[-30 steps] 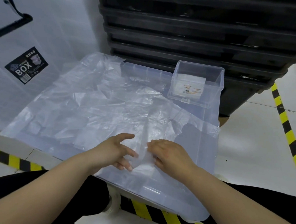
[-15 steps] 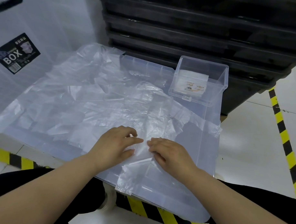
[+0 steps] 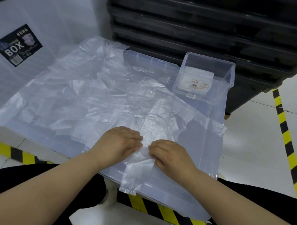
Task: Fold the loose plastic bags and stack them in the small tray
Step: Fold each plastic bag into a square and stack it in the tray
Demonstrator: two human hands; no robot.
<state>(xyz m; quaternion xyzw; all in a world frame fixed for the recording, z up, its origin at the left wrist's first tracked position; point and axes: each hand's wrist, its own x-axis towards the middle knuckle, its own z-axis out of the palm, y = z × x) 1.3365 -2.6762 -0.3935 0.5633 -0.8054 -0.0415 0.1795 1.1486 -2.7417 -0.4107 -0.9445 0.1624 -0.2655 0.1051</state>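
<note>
A narrow folded strip of clear plastic bag (image 3: pixel 138 173) lies on the translucent lid (image 3: pixel 206 144) in front of me, and its near end hangs over the front edge. My left hand (image 3: pixel 118 143) lies flat on the strip's left side with its fingers straight. My right hand (image 3: pixel 169 153) has bent fingers that pinch the strip's right edge. A heap of loose clear bags (image 3: pixel 76 98) covers the lid's left and middle. The small clear tray (image 3: pixel 227 76) stands at the back right and holds a folded white bag (image 3: pixel 198 73).
Stacked black crates (image 3: pixel 200 26) rise just behind the tray. A large translucent storage box with a BOX label (image 3: pixel 17 46) stands at the left. Yellow-black floor tape (image 3: pixel 283 124) runs along the right and under the lid's front edge. My dark-clothed legs are below.
The bag strip has slid toward me and now hangs over the lid's front edge. My left hand went from a spread, lifted pose to lying flat on the strip. My right hand stayed at the strip's right edge.
</note>
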